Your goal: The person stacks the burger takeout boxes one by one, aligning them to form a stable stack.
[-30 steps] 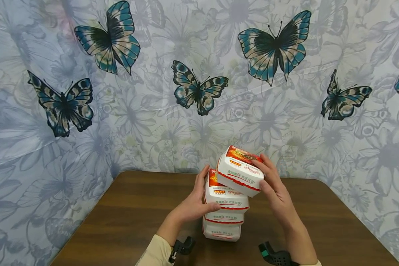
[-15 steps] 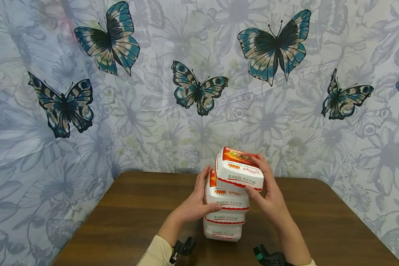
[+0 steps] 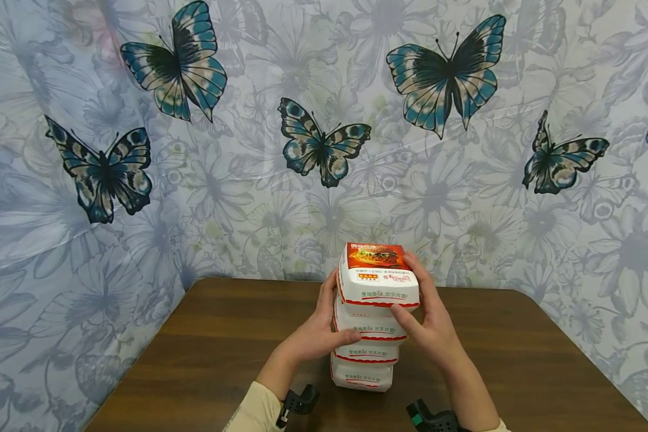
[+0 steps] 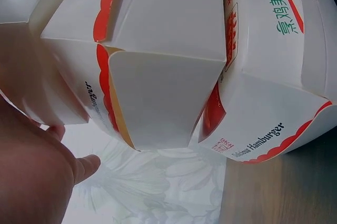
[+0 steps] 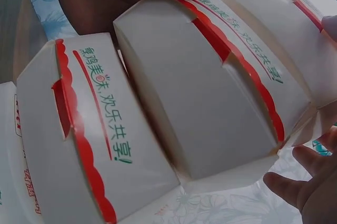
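Note:
White and red hamburger boxes are piled in an uneven stack in the head view. My right hand grips the top hamburger box, thumb low on its front and fingers along its right side. A burger picture shows on that box's lid. Just beneath it, the second box is held by my left hand, its thumb across the front and fingers up the left side. Below are a third box and the bottom box. In the right wrist view, right-hand fingers reach behind the top box.
The stack stands on a brown wooden table with rounded far corners. Behind it hangs a floral cloth printed with butterflies. Black wrist devices sit at the left wrist and right wrist.
The top box has moved left and turned from tilted to nearly level, lining up over the stack. My right hand has moved left with it. The left hand has stayed almost still.

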The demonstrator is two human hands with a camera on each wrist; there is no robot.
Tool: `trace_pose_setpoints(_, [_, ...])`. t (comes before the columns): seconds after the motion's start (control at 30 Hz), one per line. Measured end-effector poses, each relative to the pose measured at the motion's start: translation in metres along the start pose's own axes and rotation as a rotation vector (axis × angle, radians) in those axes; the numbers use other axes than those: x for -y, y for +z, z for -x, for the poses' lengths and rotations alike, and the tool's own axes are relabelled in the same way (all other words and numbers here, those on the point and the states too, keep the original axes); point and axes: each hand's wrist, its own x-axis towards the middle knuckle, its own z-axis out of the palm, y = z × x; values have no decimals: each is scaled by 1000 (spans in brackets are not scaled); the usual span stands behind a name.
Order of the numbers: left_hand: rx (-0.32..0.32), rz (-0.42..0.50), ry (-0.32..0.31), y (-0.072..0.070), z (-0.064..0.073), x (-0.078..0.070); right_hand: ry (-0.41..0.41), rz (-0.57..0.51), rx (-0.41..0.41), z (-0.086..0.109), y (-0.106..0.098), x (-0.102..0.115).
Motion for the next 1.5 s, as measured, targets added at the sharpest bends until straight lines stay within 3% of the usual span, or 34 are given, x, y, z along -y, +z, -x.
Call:
trace_pose_setpoints(0.2, [3, 21, -4, 1, -1, 1, 14, 2, -6, 0, 1, 1])
trace_pose_setpoints(0.8, [18, 87, 37, 2, -2, -1, -56, -46, 5, 0, 4, 0])
trace_pose_setpoints(1.13, [25, 124, -20, 1, 2, -3, -30, -45, -2, 1, 5, 0])
trace_pose_setpoints(1.5, [-8, 118, 6, 1, 1, -3, 12, -39, 1, 0, 5, -1])
